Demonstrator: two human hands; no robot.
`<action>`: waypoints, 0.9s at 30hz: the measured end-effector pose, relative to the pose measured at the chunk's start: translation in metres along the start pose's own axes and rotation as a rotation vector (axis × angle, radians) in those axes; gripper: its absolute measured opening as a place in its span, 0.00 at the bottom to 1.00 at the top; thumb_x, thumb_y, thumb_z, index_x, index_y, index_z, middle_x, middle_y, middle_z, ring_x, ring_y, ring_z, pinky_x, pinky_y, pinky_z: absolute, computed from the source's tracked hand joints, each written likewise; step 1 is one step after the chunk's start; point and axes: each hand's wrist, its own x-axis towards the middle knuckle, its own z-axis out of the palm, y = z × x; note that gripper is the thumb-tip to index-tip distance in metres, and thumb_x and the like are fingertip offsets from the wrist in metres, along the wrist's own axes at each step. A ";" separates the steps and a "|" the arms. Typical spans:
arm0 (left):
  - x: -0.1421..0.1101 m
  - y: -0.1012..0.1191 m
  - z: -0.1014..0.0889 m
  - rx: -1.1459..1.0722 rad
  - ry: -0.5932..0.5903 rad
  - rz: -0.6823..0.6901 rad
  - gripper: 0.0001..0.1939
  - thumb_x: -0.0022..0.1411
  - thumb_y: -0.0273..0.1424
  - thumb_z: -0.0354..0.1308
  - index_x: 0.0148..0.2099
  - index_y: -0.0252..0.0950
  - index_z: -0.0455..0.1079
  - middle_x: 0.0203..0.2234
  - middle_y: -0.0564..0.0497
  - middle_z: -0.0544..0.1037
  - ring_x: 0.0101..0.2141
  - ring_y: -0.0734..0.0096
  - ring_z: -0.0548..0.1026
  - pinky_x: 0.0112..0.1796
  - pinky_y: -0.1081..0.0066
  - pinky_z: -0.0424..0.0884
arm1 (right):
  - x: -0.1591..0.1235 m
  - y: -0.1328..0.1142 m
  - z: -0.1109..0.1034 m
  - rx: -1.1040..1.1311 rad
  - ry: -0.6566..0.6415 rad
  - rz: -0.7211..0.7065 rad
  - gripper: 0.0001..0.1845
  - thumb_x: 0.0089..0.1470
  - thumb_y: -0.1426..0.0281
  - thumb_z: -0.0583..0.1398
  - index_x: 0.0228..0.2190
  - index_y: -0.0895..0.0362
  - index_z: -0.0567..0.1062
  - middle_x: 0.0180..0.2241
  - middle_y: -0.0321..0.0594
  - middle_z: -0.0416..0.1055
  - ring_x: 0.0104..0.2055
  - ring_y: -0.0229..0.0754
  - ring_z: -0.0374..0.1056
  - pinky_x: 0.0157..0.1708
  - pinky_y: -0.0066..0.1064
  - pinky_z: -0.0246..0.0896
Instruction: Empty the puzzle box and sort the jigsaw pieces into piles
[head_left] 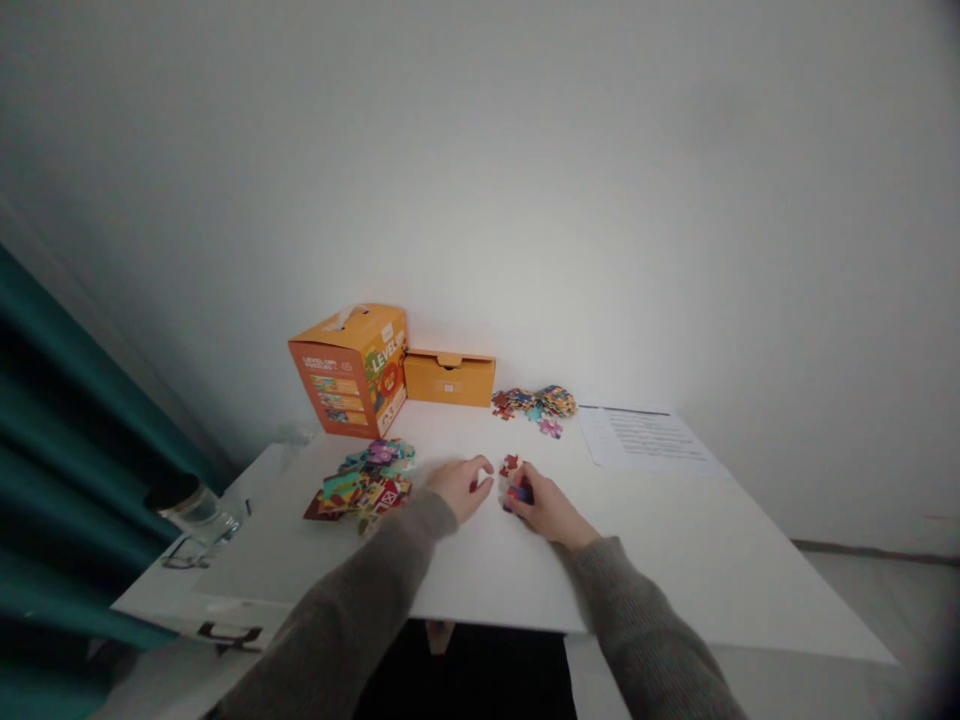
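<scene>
My right hand [553, 512] is closed on a jigsaw puzzle piece [519, 494] with dark blue and red on it, held at the tabletop. Just beyond its fingers a red-brown puzzle piece [511, 464] shows, partly covered. To the left, my left hand [459, 486] is curved with thumb and forefinger apart, and nothing can be seen between them. A heap of assembled or overlapping colourful puzzle pieces [364, 487] lies left of that hand, close to its wrist. Farther back, a second pile of loose puzzle pieces [551, 402] rests near the wall.
An orange puzzle box [352, 370] stands at the back left, beside a low yellow carton [450, 381]. A printed sheet [649, 440] lies at the back right. Glasses [184, 552] and a dark-lidded glass jar [199, 508] are at the left of the white table [675, 560].
</scene>
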 end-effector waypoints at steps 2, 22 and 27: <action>0.003 -0.001 0.027 -0.251 0.038 0.052 0.11 0.64 0.35 0.52 0.44 0.39 0.72 0.20 0.57 0.68 0.23 0.73 0.67 0.28 0.74 0.60 | 0.004 0.001 0.003 0.156 0.063 0.009 0.11 0.57 0.64 0.59 0.43 0.53 0.70 0.38 0.38 0.74 0.38 0.42 0.68 0.40 0.33 0.61; 0.019 -0.015 0.066 -0.976 0.249 -0.030 0.17 0.56 0.34 0.63 0.46 0.34 0.69 0.24 0.55 0.72 0.26 0.75 0.70 0.29 0.75 0.66 | 0.010 -0.011 0.007 0.623 0.241 0.271 0.18 0.49 0.54 0.64 0.25 0.56 0.68 0.20 0.30 0.63 0.22 0.34 0.55 0.24 0.27 0.49; 0.020 -0.019 0.063 -1.030 0.307 -0.134 0.15 0.55 0.41 0.63 0.38 0.33 0.71 0.25 0.51 0.76 0.23 0.75 0.70 0.24 0.75 0.64 | 0.013 -0.007 0.001 0.488 0.240 0.208 0.18 0.56 0.56 0.57 0.24 0.56 0.69 0.22 0.33 0.65 0.25 0.37 0.58 0.27 0.28 0.52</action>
